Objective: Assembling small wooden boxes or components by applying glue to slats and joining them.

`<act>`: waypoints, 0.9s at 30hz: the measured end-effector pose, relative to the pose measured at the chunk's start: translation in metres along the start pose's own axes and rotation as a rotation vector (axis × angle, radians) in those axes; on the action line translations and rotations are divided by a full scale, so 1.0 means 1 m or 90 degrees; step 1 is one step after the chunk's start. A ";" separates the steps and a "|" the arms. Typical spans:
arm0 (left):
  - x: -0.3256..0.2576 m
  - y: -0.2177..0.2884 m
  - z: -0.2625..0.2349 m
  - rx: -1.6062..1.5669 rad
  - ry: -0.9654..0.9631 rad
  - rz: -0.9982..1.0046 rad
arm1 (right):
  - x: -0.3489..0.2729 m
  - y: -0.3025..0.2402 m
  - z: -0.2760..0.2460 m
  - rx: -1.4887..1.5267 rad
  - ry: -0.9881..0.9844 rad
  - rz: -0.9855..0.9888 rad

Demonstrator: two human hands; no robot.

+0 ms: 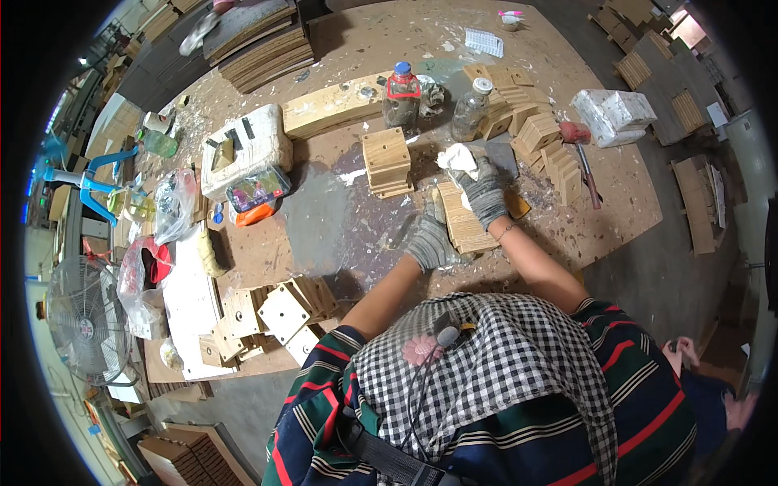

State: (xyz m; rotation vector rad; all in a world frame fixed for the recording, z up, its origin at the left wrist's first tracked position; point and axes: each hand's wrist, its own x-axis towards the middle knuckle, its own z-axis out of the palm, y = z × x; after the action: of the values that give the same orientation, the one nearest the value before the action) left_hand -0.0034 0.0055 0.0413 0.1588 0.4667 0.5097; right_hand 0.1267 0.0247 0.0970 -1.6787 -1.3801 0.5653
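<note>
Both my hands wear grey knitted gloves. In front of me is a small stack of light wooden blocks (466, 220). My left hand (432, 240) grips the stack's left side, its fingers partly hidden by the wood. A crumpled white cloth (459, 160) is held in my right hand (484, 192), which lies over the far right part of the blocks. Just beyond, to the left, stands a neat pile of square wooden blocks (387, 160) with holes in the top one. An orange-yellow piece (517, 205) lies by my right wrist.
Rows of wooden blocks (559, 162) lean at the right, beside a red-handled tool (577, 134). Two bottles, one red-banded (402, 97) and one clear (472, 109), stand at the back. Drilled wooden plates (284, 312) lie near left, a white block (247, 154) farther off, a fan (87, 320) beyond.
</note>
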 end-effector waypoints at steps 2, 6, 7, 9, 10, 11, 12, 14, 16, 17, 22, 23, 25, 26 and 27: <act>0.002 -0.001 -0.008 0.025 -0.016 -0.009 | 0.009 -0.011 -0.001 -0.067 0.019 -0.046; 0.002 -0.004 -0.019 -0.052 -0.096 -0.076 | 0.011 -0.043 -0.001 -0.310 -0.129 -0.140; -0.001 -0.009 -0.018 0.214 -0.097 0.064 | 0.005 -0.041 0.004 -0.380 -0.168 -0.134; 0.009 -0.011 -0.045 0.161 -0.161 0.089 | -0.012 -0.041 0.020 -0.581 -0.297 -0.170; 0.009 -0.013 -0.043 0.163 -0.165 0.087 | -0.016 -0.025 0.022 -0.583 -0.294 -0.167; 0.008 -0.014 -0.041 0.508 -0.159 0.291 | -0.019 -0.005 0.026 -0.593 -0.248 -0.221; 0.004 -0.014 -0.038 0.851 -0.139 0.495 | -0.023 -0.006 0.025 -0.600 -0.205 -0.275; -0.003 -0.006 -0.031 0.967 -0.095 0.447 | -0.022 -0.010 0.023 -0.564 -0.169 -0.265; -0.012 0.001 -0.018 1.083 -0.051 0.395 | -0.020 -0.034 0.016 -0.629 -0.327 -0.126; -0.015 0.002 -0.013 1.146 -0.041 0.422 | -0.021 -0.034 0.016 -0.642 -0.305 -0.155; -0.005 0.001 -0.004 1.362 0.155 0.754 | -0.043 -0.011 0.018 -0.621 -0.226 -0.289; -0.006 0.006 -0.001 1.426 0.114 0.543 | -0.048 -0.008 0.015 -0.616 -0.196 -0.340; -0.015 0.009 0.008 1.390 0.031 0.373 | -0.038 -0.017 0.009 -0.598 -0.273 -0.282; -0.012 0.002 -0.010 1.369 0.023 0.556 | -0.031 -0.022 0.008 -0.572 -0.350 -0.232; -0.007 -0.003 -0.022 0.977 -0.080 0.404 | -0.023 -0.020 0.011 -0.558 -0.348 -0.267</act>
State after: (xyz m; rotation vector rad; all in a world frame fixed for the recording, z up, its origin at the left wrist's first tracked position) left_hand -0.0177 0.0005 0.0242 1.8451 0.5984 0.6530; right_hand 0.1008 0.0067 0.1038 -1.8441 -2.5659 0.1602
